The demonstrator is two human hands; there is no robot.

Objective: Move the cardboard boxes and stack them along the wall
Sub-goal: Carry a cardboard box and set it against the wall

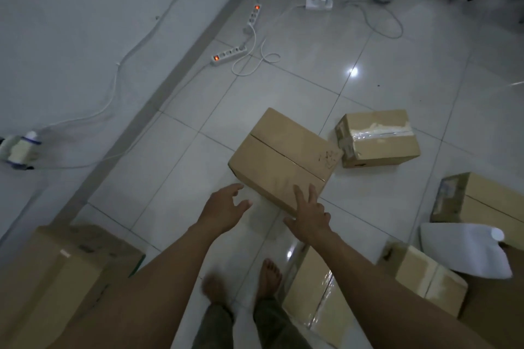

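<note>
Cardboard box [279,157] on the tiled floor [397,71], near the wall [71,22]; right hand [310,211] with straight fingers resting on its near edge; left hand [225,207] open-fingered just beside it, holding nothing.

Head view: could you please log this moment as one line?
phase: pre-grasp | left hand: open, beside cardboard box | right hand: open, fingers at box's near edge | box: on floor

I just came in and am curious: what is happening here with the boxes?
A person reaches for a cardboard box on the tiled floor. The right hand lays straight fingers on its near edge; the left hand is open beside it, not touching. A taped box lies beyond it; a large box stands near the wall.
</note>
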